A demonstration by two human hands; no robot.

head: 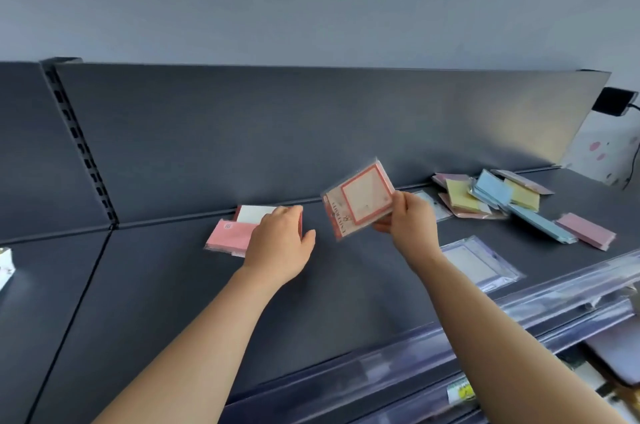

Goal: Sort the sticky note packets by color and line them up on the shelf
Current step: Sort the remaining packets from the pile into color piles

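Rightward, a yellow-blue-pink paper packet heap (491, 196) clutters the dark metal shelf (346, 292) — right grip (412, 226) pinches the red-bordered cellophane packet (360, 198) by its lower edge; left grip (278, 243) lies slack.

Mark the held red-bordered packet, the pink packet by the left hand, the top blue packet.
red-bordered packet (360, 199): head view, front face centre.
pink packet (227, 235): head view, uncovered left part.
blue packet (493, 187): head view, top face.

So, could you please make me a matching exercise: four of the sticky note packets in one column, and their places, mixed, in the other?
1. red-framed packet
2. leftmost pink packet
3. blue packet
4. lilac packet

A. in the mixed pile at the right
B. partly under the left hand
C. lifted in the right hand
D. flat near the front edge of the shelf

Pairs: 1-C, 2-B, 3-A, 4-D
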